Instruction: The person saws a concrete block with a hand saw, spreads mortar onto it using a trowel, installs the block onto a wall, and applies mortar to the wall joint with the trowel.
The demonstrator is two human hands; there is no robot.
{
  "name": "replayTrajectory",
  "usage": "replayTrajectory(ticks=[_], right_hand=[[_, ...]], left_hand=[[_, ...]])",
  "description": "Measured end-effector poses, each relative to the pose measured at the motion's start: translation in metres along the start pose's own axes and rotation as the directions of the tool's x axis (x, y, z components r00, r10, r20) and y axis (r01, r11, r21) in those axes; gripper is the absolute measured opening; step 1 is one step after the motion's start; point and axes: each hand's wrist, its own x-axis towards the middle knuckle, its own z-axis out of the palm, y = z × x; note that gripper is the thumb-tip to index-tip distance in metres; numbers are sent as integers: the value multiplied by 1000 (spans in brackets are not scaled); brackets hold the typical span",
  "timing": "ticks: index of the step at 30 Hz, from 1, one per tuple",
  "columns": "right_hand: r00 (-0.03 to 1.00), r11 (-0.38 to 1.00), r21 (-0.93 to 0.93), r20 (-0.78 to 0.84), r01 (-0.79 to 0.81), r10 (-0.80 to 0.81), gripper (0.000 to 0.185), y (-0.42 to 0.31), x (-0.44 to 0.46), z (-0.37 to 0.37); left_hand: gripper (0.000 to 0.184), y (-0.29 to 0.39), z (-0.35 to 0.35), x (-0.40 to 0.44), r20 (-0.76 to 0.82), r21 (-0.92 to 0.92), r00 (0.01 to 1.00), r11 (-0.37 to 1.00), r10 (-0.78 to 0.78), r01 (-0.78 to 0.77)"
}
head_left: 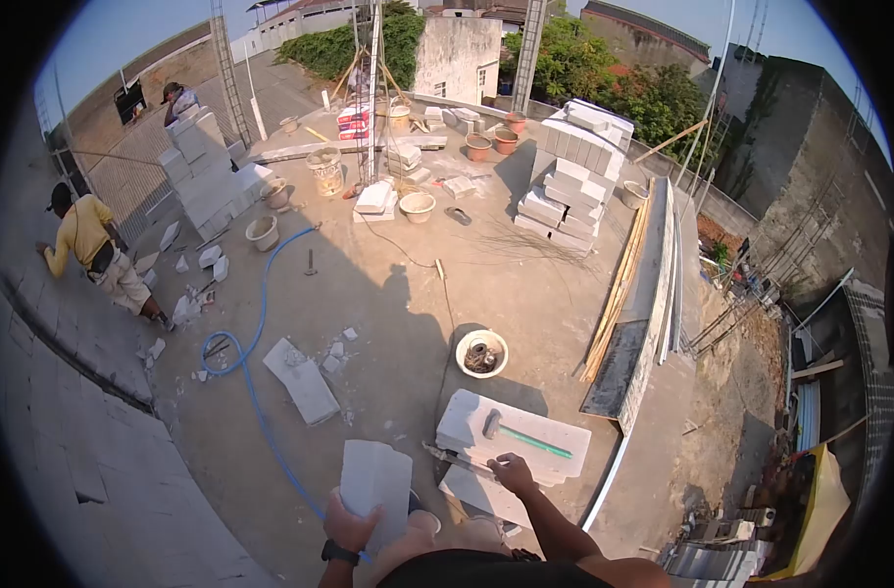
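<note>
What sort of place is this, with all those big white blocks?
Probably an outdoor building site: there's a stack of white blocks, a hammer, and the person's left hand holds a white block.

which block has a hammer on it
The slab just beyond the right hand; the block in the left hand and the long piece by the hose carry none.
</note>
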Motion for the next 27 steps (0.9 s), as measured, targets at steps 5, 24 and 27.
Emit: replayTrajectory(ticks=[5, 24, 27], right_hand=[[951, 965, -23, 179, 262, -254, 51, -130, 20, 13], [919, 778, -490, 247, 393, -308, 57, -205, 375, 12], [982, 909, -372, 63, 189, -178, 52, -333, 381, -63]], left_hand=[[79, 11, -34, 91, 73, 18, 997, 999, -40, 38], [85, -3, 4, 442, 230, 379, 956, 922, -182, 84], [88, 11, 22, 498, 269, 457, 944, 888, -192, 50]])
